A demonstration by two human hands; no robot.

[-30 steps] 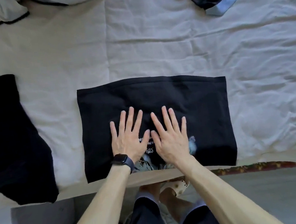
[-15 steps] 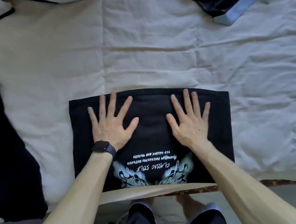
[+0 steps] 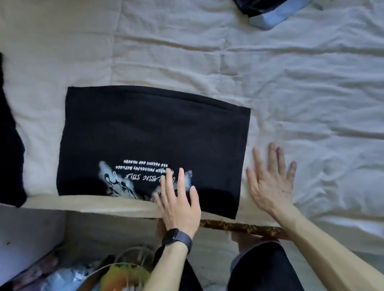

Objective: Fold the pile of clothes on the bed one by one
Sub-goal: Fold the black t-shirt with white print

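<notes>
the folded black t-shirt (image 3: 152, 130) lies at the near edge of the bed (image 3: 200, 50) and looks soft and floppy. left hand (image 3: 180, 202) rests flat on it, right hand (image 3: 272, 184) flat just beside it, each grip apart; best pinched at the right corners.

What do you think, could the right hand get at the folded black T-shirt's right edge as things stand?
Probably yes: the right hand is spread open just beside the right edge of the folded black T-shirt, with only bare sheet between them, and the left hand rests farther left.
</notes>
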